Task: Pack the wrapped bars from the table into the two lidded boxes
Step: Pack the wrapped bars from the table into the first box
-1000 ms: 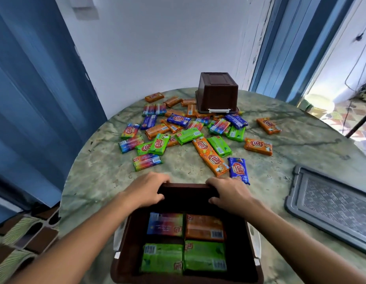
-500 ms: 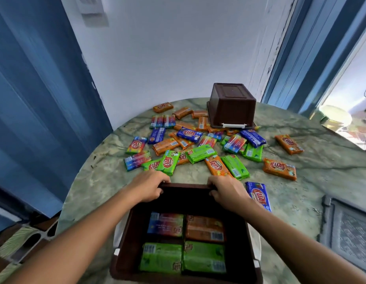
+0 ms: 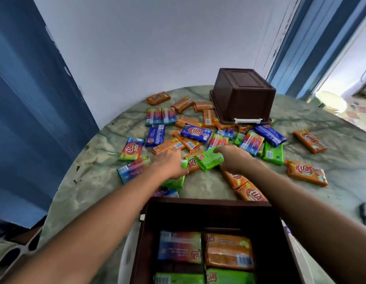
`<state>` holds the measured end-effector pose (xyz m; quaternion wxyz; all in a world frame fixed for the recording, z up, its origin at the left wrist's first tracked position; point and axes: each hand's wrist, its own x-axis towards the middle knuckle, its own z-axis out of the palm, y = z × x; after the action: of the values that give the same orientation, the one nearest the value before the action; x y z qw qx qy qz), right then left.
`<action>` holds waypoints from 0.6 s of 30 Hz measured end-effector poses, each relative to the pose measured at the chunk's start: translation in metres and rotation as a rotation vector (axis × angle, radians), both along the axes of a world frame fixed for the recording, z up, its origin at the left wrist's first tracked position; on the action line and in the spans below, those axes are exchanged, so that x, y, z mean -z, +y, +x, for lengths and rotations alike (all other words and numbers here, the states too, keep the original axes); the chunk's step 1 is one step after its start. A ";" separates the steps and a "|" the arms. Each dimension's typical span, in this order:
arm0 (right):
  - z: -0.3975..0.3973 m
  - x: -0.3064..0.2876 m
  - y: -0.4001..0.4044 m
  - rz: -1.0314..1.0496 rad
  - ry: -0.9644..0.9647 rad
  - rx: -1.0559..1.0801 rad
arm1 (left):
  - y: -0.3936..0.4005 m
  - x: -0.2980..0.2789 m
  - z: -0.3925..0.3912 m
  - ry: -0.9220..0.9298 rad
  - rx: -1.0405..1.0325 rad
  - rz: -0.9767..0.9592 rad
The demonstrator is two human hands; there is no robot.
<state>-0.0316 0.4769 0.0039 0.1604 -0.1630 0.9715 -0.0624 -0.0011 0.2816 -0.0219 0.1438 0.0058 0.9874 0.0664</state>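
An open brown box (image 3: 208,202) stands at the near edge of the table and holds several wrapped bars: a rainbow one (image 3: 179,247), an orange one (image 3: 229,250) and green ones below. Beyond it, loose bars in orange, blue, green and rainbow wrappers lie scattered. My right hand (image 3: 234,159) grips a green bar (image 3: 208,160), tilted up off the pile. My left hand (image 3: 169,166) lies curled over another green bar (image 3: 174,183), which shows at its fingertips and under its palm. A second brown box (image 3: 241,95) stands upside down at the far side, on top of some orange bars.
The round green marble table (image 3: 92,160) stands against a white wall, with a blue curtain on the left and a doorway on the right. A corner of a grey lid (image 3: 365,214) shows at the right edge. Two orange bars (image 3: 306,175) lie apart on the right.
Both hands left the near box's far rim and reached forward into the pile. The right hand took hold of a green bar and the left closed over another. The camera tilted forward.
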 end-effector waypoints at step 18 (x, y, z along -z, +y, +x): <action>0.027 -0.057 -0.001 0.280 0.205 -0.144 | -0.001 -0.060 0.025 0.221 0.389 -0.015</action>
<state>-0.0050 0.4758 0.0613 0.0855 -0.2136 0.9678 0.1022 0.0241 0.2809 0.0377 0.0449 0.2024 0.9778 0.0291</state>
